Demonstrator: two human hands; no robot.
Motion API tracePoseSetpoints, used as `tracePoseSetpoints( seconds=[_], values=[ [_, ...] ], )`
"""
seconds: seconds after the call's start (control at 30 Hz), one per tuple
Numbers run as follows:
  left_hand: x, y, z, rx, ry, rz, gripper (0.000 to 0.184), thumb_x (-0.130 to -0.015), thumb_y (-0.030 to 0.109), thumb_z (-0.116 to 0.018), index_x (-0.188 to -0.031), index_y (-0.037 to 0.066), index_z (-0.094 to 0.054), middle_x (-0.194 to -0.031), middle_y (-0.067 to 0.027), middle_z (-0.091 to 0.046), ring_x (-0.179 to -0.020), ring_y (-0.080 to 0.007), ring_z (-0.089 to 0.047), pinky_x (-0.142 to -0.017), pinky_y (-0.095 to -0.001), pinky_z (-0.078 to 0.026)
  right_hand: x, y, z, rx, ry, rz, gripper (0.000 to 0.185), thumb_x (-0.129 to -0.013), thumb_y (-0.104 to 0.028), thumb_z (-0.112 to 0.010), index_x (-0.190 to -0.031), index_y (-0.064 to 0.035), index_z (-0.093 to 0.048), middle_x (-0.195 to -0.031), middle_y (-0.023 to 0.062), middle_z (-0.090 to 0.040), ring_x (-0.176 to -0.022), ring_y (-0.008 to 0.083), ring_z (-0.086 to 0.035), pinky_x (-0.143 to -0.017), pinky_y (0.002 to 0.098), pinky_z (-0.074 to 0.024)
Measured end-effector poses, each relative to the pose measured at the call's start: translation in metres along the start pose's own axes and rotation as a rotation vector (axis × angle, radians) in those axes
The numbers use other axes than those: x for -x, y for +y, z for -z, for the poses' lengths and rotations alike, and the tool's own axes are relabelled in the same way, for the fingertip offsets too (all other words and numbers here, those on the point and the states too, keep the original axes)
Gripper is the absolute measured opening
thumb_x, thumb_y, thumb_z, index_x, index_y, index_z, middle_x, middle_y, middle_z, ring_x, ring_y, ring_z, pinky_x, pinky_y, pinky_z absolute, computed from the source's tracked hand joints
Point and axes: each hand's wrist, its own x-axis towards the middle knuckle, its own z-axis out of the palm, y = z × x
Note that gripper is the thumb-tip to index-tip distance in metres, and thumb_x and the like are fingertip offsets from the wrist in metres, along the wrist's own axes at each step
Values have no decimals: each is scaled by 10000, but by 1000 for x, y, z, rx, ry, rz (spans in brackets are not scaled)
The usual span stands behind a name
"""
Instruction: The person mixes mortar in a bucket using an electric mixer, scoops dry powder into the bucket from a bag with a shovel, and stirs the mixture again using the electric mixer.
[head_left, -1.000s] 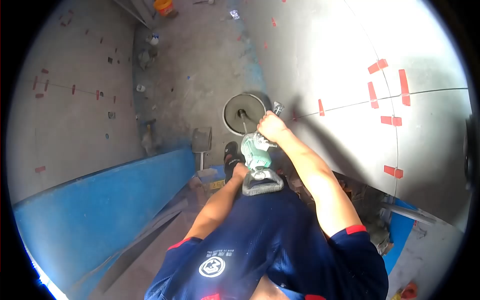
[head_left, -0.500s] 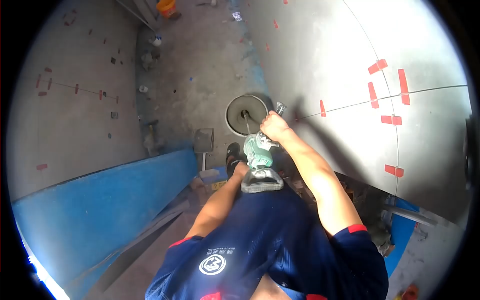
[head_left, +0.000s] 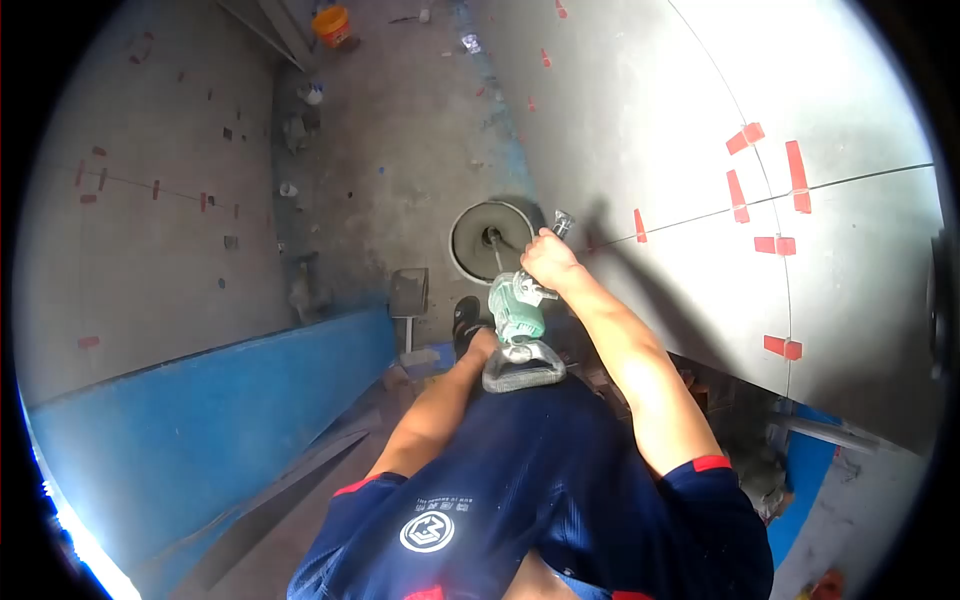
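Observation:
My right hand (head_left: 550,258) is closed around the side handle of a green handheld paddle mixer (head_left: 517,312). The mixer's shaft (head_left: 498,262) runs down into a round bucket (head_left: 455,250) on the floor, with grey wet material (head_left: 505,217) inside. The mixer's dark loop-shaped rear handle (head_left: 525,377) is close against my shirt front. My left hand (head_left: 483,345) is beside the mixer body, low on its left. Its fingers are hidden behind the machine, so I cannot see what they grip. A dark sandal (head_left: 466,312) shows just past that hand.
Grey wall panels with red tile wedges (head_left: 780,246) rise close on my right. A blue panel (head_left: 220,410) runs along the left. A grey scoop-like tool (head_left: 409,292) stands left of the bucket. Further off on the floor sits an orange bucket (head_left: 331,26).
The view has shifted slightly. The mixer's rear handle looks tilted a little differently. My right hand keeps its hold, and the shaft stays in the bucket.

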Motion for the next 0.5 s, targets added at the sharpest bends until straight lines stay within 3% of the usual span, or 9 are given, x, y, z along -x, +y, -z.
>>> tracePoseSetpoints(
  seconds=[0.03, 0.1, 0.13, 0.2, 0.23, 0.27, 0.37, 0.5],
  values=[
    [7, 1, -3, 107, 74, 107, 457, -703, 396, -645, -866, -24, -719, -937, -281, -667, -957, -395, -652, -857, -431, -503, 3, -6, -2, -7, -3, -3, 126, -788, -189, -583, -755, -187, -704, -794, 1, -701, -807, 164, -670, -814, 342, -436],
    [6, -2, -5, 173, 143, 29, 464, -708, 401, -647, -865, -30, -717, -921, -296, -663, -963, -400, -650, -871, -432, -498, 1, 1, 2, 28, -32, -13, 124, -786, -186, -584, -752, -187, -704, -800, 4, -704, -814, 165, -672, -816, 343, -438],
    [1, -5, -2, 14, -19, 1, 419, -728, 375, -621, -858, -11, -721, -927, -257, -681, -949, -392, -653, -856, -434, -503, 5, -4, 2, 22, -24, -11, 125, -787, -188, -584, -755, -187, -705, -804, 9, -706, -820, 168, -674, -823, 342, -439],
    [11, 6, 10, -225, 27, -238, 359, -752, 341, -574, -810, 20, -724, -893, -208, -695, -886, -387, -660, -791, -424, -518, 2, 4, 4, 10, -10, -15, 128, -790, -190, -583, -763, -186, -708, -807, 16, -708, -825, 170, -675, -831, 339, -441],
    [13, 11, 12, -240, 23, -232, 347, -754, 335, -559, -790, 31, -723, -877, -189, -700, -867, -379, -663, -763, -423, -521, 3, 4, 5, -18, -17, -25, 130, -792, -190, -582, -768, -186, -710, -805, 18, -708, -825, 170, -675, -833, 338, -441],
    [-1, 8, 9, -239, 30, -232, 347, -754, 335, -559, -790, 31, -723, -877, -189, -700, -867, -379, -663, -763, -423, -521, 0, 11, 4, -12, -21, -27, 129, -791, -190, -583, -769, -186, -710, -800, 16, -707, -823, 168, -675, -831, 338, -441],
    [-20, -1, 0, -710, -144, -378, 376, -747, 366, -555, -788, 31, -722, -891, -202, -695, -882, -369, -663, -777, -429, -516, 6, 10, 1, -27, -17, -42, 128, -791, -197, -584, -767, -186, -710, -780, 8, -704, -819, 165, -675, -827, 339, -440],
    [-5, 17, 23, -341, -91, -213, 430, -766, 417, -530, -829, 41, -729, -929, -203, -692, -934, -382, -648, -828, -426, -504, 7, 12, -5, -56, -21, -55, 125, -783, -187, -588, -768, -181, -712, -780, 18, -704, -820, 178, -672, -830, 347, -444]
  ],
)
